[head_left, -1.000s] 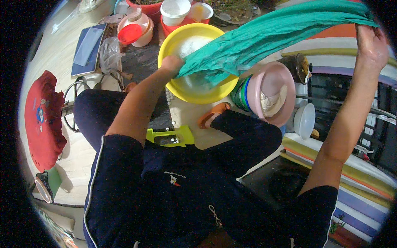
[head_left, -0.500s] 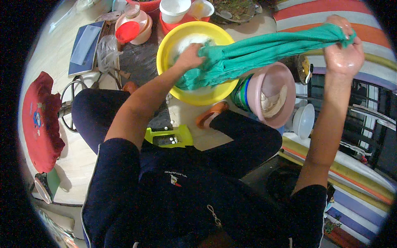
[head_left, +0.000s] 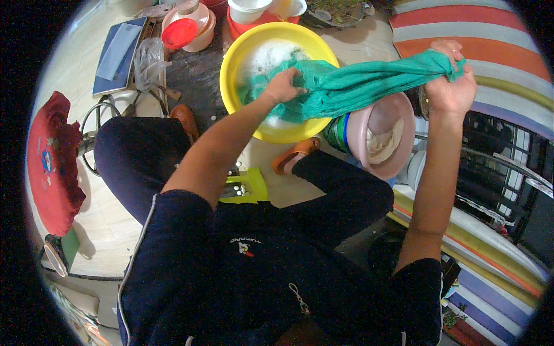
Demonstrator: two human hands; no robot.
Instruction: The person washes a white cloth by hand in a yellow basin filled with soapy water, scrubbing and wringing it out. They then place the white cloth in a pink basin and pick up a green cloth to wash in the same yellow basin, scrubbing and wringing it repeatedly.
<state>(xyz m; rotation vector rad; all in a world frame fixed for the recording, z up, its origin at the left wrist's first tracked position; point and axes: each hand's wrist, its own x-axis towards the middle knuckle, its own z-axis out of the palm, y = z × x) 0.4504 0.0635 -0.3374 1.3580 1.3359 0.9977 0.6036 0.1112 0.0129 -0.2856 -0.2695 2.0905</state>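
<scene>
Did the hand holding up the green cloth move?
Yes. The right hand came down and nearer the pink bowl, with the green cloth.

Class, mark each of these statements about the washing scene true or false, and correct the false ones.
1. Both hands grip the green cloth. True: the left hand holds one end, the right hand the other.
2. The yellow basin holds soapy foam. True.
3. The cloth lies flat on the floor. False: it is stretched in the air between the hands.
4. The pink tub is left of the yellow basin. False: it sits to its right.
5. A red lid rests on a container beyond the basin. True.
</scene>
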